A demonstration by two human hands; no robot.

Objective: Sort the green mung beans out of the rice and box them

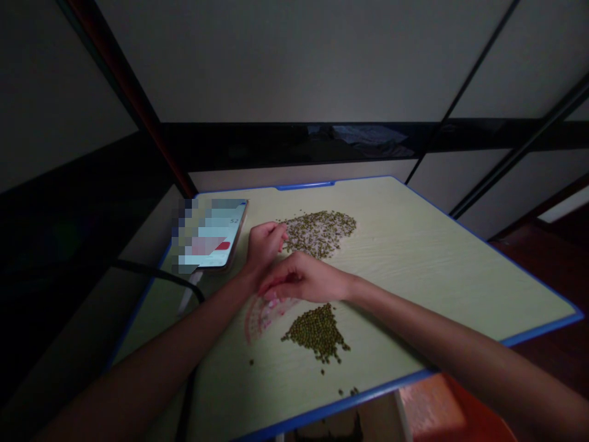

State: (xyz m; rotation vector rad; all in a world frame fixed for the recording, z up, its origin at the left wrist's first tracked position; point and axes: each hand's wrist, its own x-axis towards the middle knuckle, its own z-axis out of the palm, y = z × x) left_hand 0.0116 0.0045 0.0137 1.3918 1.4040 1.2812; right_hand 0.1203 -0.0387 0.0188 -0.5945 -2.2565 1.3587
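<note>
Beans lie in a far spread and near heap on my worktop, probably apart to avoid mixing. My left hand curls beside the spread, my right hand half-closed between; I can't tell if either holds any.

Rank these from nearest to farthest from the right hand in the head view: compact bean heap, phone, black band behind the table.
1. Compact bean heap: just on the near side of the right hand.
2. Phone: off to the left.
3. Black band: beyond the table.
</note>
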